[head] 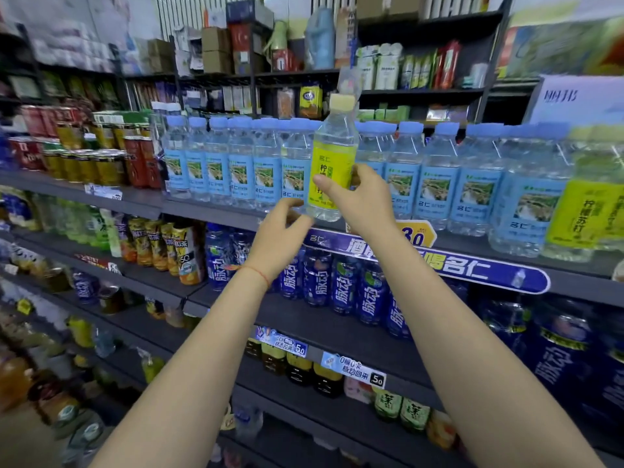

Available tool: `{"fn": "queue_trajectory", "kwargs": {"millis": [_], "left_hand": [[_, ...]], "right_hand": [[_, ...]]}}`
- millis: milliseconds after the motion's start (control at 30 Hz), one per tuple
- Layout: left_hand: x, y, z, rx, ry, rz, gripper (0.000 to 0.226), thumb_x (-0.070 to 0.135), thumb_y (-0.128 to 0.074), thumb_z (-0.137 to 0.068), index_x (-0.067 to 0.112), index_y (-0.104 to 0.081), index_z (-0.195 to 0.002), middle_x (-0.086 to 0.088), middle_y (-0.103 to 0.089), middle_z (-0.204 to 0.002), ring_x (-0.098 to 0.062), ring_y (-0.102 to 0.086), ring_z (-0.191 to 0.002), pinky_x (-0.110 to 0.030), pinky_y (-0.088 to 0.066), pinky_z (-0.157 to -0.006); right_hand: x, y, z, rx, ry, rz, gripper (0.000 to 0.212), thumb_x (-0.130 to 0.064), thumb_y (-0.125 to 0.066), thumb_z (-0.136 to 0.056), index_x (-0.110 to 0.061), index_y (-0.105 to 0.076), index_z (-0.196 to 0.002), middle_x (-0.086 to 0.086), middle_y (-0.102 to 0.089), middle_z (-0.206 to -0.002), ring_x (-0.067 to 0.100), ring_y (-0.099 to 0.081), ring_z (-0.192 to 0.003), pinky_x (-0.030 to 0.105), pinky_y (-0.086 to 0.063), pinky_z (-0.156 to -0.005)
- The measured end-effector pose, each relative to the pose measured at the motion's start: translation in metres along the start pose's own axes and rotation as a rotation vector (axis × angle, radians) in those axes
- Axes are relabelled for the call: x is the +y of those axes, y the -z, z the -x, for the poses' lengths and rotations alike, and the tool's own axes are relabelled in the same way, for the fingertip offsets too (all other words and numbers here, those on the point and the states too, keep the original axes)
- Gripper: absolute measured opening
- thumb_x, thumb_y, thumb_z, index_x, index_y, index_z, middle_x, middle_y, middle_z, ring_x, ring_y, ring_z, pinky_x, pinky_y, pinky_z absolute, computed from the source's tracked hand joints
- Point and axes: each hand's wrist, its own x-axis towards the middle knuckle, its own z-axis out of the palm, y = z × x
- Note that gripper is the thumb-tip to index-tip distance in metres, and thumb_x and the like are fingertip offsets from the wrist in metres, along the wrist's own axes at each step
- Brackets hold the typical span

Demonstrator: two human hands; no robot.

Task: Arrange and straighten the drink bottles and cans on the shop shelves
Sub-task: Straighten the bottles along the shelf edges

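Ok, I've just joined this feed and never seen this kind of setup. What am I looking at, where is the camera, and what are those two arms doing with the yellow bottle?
There is no machine here: these are a person's bare arms, filmed by one wide-angle camera worn on their head, looking forward and down at shop shelves. The right hand grips a yellow-labelled bottle, held in front of a row of blue-labelled water bottles on the shelf. The left hand, fingers loosely curled, reaches toward the bottle's base; whether it touches is unclear. More yellow-labelled bottles stand at the row's right end. Drink cans sit to the left, and dark blue bottles fill the shelf below.
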Motion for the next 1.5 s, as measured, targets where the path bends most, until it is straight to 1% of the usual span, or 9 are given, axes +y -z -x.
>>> {"fn": "queue_trajectory", "kwargs": {"millis": [100,267,433,667,733,1000,1100,1233,1500], "left_hand": [[0.017,0.005,0.011,-0.021,-0.002,0.338,0.029,0.037,-0.061,-0.095,0.032,-0.052,-0.122,0.018,-0.060,-0.112,0.002,-0.059,-0.105,-0.029,-0.050,-0.094],[0.015,0.017,0.015,-0.021,-0.029,0.520,0.049,0.048,-0.072,-0.076,0.020,-0.064,-0.117,-0.009,-0.071,-0.110,-0.025,-0.069,-0.102,-0.047,-0.055,-0.092],[0.004,0.003,0.032,0.029,-0.069,0.529,0.061,0.044,-0.075,-0.076,0.017,-0.058,-0.128,-0.009,-0.067,-0.118,-0.015,-0.061,-0.100,-0.036,-0.055,-0.090],[0.073,-0.064,0.064,-0.124,-0.081,0.551,0.015,0.030,-0.058,-0.097,0.036,-0.061,-0.111,0.017,-0.065,-0.114,0.000,-0.060,-0.111,-0.024,-0.046,-0.100],[0.098,-0.088,0.069,-0.113,-0.063,0.538,0.023,0.033,-0.040,-0.105,0.035,-0.063,-0.106,0.018,-0.066,-0.109,0.003,-0.060,-0.106,-0.019,-0.043,-0.098],[0.159,-0.230,0.090,-0.013,-0.337,0.183,0.028,0.012,-0.051,-0.099,0.014,-0.062,-0.124,-0.002,-0.051,-0.135,-0.008,-0.043,-0.128,-0.033,-0.031,-0.114],[0.168,-0.267,0.091,0.061,-0.334,-0.044,0.045,0.020,-0.056,-0.096,0.021,-0.049,-0.141,-0.005,-0.020,-0.161,-0.025,-0.015,-0.149,-0.043,-0.016,-0.120],[0.156,-0.296,0.096,0.096,-0.217,-0.346,0.063,0.039,-0.051,-0.098,0.035,-0.021,-0.154,-0.011,0.015,-0.163,-0.030,0.003,-0.151,-0.052,-0.008,-0.120],[0.151,-0.311,0.094,0.162,-0.184,-0.577,0.061,0.046,-0.038,-0.099,0.038,-0.014,-0.155,-0.015,0.015,-0.163,-0.033,-0.005,-0.151,-0.051,-0.007,-0.119]], "right_hand": [[-0.014,0.004,0.012,-0.073,0.019,-0.210,0.030,-0.046,-0.071,-0.085,-0.020,-0.068,-0.099,-0.005,-0.073,-0.096,0.011,-0.068,-0.089,0.033,-0.057,-0.081],[-0.025,0.004,0.023,-0.193,-0.072,-0.291,0.025,-0.039,-0.062,-0.094,-0.015,-0.065,-0.101,-0.015,-0.063,-0.078,-0.013,-0.057,-0.059,0.005,-0.041,-0.055],[-0.029,0.008,0.051,-0.193,-0.097,-0.218,0.032,-0.040,-0.070,-0.088,-0.022,-0.065,-0.114,-0.012,-0.072,-0.100,-0.002,-0.067,-0.088,0.017,-0.055,-0.076],[-0.011,0.092,0.085,0.138,-0.071,-0.220,0.025,-0.032,-0.076,-0.084,-0.017,-0.067,-0.102,-0.006,-0.072,-0.090,0.006,-0.068,-0.080,0.021,-0.055,-0.069],[-0.003,0.127,0.090,0.220,-0.046,-0.191,0.021,-0.032,-0.076,-0.083,-0.019,-0.065,-0.095,-0.005,-0.070,-0.086,0.008,-0.066,-0.075,0.024,-0.053,-0.068],[0.059,0.276,0.098,0.316,0.036,0.040,0.040,-0.044,-0.079,-0.077,-0.017,-0.060,-0.099,-0.011,-0.063,-0.078,-0.004,-0.057,-0.064,0.014,-0.043,-0.059],[0.086,0.311,0.089,0.329,0.015,0.109,0.065,-0.063,-0.075,-0.069,-0.017,-0.057,-0.111,-0.007,-0.064,-0.087,0.010,-0.057,-0.073,0.029,-0.046,-0.063],[0.110,0.335,0.076,0.339,-0.003,0.225,0.087,-0.076,-0.070,-0.064,-0.016,-0.053,-0.124,-0.005,-0.061,-0.092,0.016,-0.053,-0.078,0.033,-0.046,-0.066],[0.120,0.349,0.061,0.223,-0.114,0.450,0.067,-0.068,-0.072,-0.072,-0.011,-0.048,-0.097,-0.005,-0.045,-0.071,0.022,-0.050,-0.072,0.033,-0.027,-0.049]]}}
